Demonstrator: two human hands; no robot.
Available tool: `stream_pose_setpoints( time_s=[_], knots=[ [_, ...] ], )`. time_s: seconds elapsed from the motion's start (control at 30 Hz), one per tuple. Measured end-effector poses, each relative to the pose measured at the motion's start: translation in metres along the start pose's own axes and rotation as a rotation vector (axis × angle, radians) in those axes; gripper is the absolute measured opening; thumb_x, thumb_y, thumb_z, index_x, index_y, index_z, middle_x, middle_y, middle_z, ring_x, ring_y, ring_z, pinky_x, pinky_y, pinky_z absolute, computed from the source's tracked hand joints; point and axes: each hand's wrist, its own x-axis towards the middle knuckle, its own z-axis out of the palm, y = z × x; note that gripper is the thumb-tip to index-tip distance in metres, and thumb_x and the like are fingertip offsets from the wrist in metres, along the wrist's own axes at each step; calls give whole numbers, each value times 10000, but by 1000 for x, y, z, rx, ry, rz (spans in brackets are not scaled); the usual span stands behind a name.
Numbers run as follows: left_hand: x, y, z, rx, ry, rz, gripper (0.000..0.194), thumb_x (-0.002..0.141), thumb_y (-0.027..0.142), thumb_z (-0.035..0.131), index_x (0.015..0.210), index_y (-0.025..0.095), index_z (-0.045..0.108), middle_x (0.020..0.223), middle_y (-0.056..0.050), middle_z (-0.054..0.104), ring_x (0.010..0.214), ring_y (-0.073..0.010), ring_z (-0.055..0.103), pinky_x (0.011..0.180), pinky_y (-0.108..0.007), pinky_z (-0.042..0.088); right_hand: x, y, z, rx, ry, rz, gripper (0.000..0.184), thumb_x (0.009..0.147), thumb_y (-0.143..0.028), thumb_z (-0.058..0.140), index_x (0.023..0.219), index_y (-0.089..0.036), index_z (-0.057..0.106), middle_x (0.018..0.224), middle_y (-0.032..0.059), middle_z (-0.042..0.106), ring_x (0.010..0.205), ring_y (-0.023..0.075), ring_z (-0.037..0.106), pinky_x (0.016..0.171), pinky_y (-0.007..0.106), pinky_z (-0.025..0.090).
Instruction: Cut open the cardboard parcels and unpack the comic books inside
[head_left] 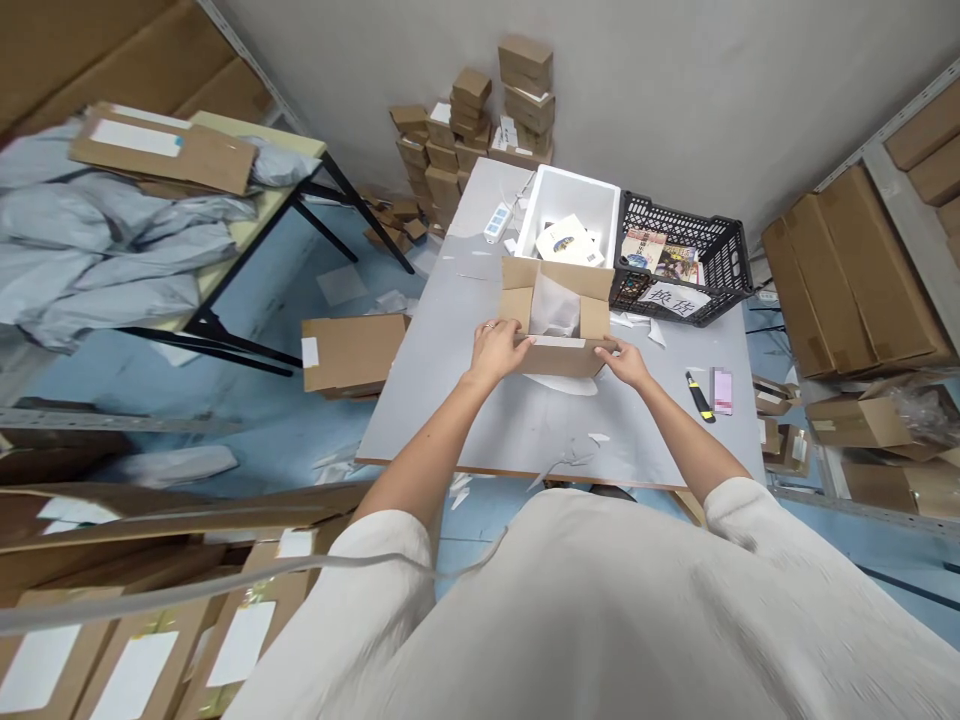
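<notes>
Two hands, left hand (495, 352) and right hand (625, 362), fingers curled over the near wall of an open carton (551, 357) mid-table (465, 400), likely steadying it and keeping its mouth accessible.

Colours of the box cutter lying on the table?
Black and yellow box cutter; shows best in the head view, right of the hands.

A black crate (739, 268) of books (676, 262), a handwritten label (676, 298) on its front, stands beside a white foam box (577, 200) — a power strip (497, 222) lies on the other side. Small cartons (527, 95) are stacked by the wall; grey bags (135, 255) cover much of a side table (289, 143) — its legs black.
</notes>
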Motion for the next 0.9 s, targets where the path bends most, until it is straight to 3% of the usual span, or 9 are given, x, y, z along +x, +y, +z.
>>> stream_pose_setpoints(
  time_s=[0.17, 0.3, 0.43, 0.57, 0.7, 0.9],
  knots=[
    [5, 4, 1, -14, -53, -10, 452, 1077, 486, 527, 1427, 242, 678, 1481, -176, 767, 1701, -406, 389, 1404, -775, 45, 0, -2, 3, -60, 6, -55, 773, 879, -858, 749, 1305, -217, 826, 1592, 171, 717, 1500, 395, 649, 1321, 568, 474],
    [12, 15, 0, 3, -41, -26, 495, 1092, 444, 467, 1510, 231, 627, 1665, -208, 629, 1778, -407, 235, 1395, -802, 58, 4, -2, 5, -91, 30, -42, 755, 939, -859, 653, 1304, -213, 795, 1534, 179, 734, 1431, 381, 675, 1260, 547, 517],
    [13, 23, 7, 29, 76, -130, 662, 1042, 447, 576, 1661, 227, 498, 1859, -250, 357, 1792, -448, 167, 1373, -817, 143, 14, -3, 11, -134, 116, 28, 590, 933, -757, 695, 1153, -216, 775, 1296, 155, 796, 1214, 345, 729, 1144, 518, 585],
    [10, 18, 22, 25, 107, -273, 781, 1002, 426, 664, 1717, 212, 436, 1859, -295, 316, 1736, -490, 297, 1326, -758, 326, 16, -5, 17, -172, 212, 96, 453, 862, -555, 762, 1165, -221, 721, 1318, 150, 776, 1051, 305, 742, 1105, 515, 599],
    [5, 9, 35, -15, 30, -322, 674, 1040, 363, 583, 1695, 223, 503, 1712, -293, 520, 1550, -476, 554, 1225, -653, 493, 6, -10, 21, -170, 209, 122, 584, 865, -425, 710, 1404, -214, 635, 1378, 142, 780, 1004, 306, 766, 1098, 536, 602],
    [-6, 15, 32, 69, -9, -271, 638, 1103, 423, 520, 1703, 204, 510, 1734, -293, 482, 1513, -462, 562, 1233, -607, 476, -10, -13, 22, -258, 203, 24, 483, 918, -386, 634, 1371, -231, 699, 1444, 154, 773, 1098, 344, 755, 1150, 581, 581]
  ],
)
